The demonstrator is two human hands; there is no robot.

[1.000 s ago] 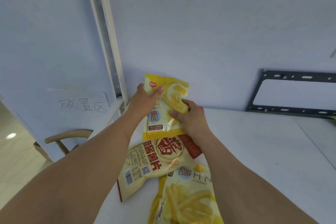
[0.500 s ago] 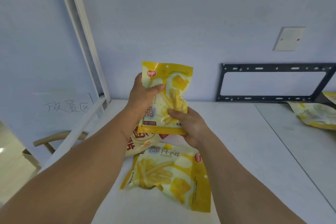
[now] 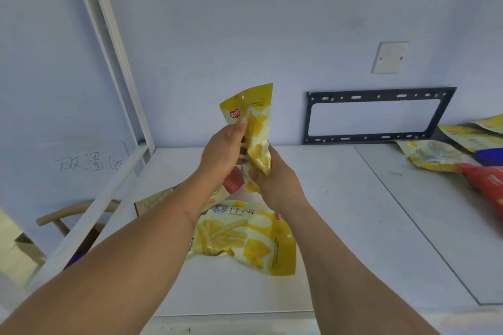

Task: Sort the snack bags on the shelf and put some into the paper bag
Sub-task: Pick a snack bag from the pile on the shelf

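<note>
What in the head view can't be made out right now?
- Paper bag: nowhere in the head view.
- Red-and-cream bag: mostly hidden behind left hand and forearm.
- Held yellow bag: lower end covered by right hand.
- Right-side bags: cut off by frame edge.

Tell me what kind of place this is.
Probably a staged sorting area in a plain room, not a shop: a white shelf with loose snack bags, a handwritten paper sign on the wall, and an empty black mounting bracket.

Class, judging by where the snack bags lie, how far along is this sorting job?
Early. Done: two bags, yellow and red, lie under the arms. In hand: left hand and right hand hold a raised bag. Left: the right-side pile; no paper bag in view.
</note>
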